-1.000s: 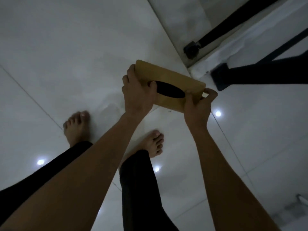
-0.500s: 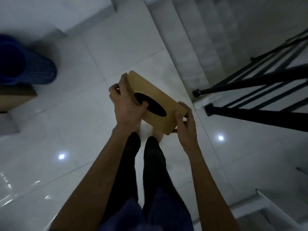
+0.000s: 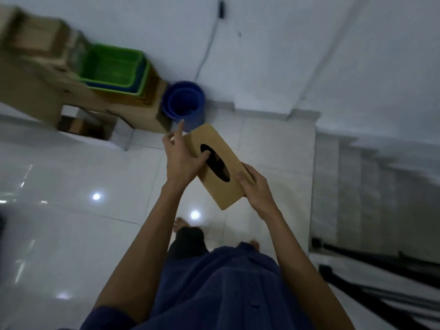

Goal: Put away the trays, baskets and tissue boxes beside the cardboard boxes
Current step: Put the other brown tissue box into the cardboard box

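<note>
The tan wooden tissue box (image 3: 225, 194) with a dark oval slot is hanging tilted above the white tiled floor (image 3: 95, 234), well short of the stacked cardboard boxes (image 3: 31, 91) by the wall. The left hand (image 3: 182, 160) is gripping its far end, thumb resting at the slot's rim and index finger sticking out straight. The right hand (image 3: 256, 189) is curling its fingers round the near long edge. The box is looking rigid, light and smooth-sided, so gripping both ends is probably guarding against slipping.
</note>
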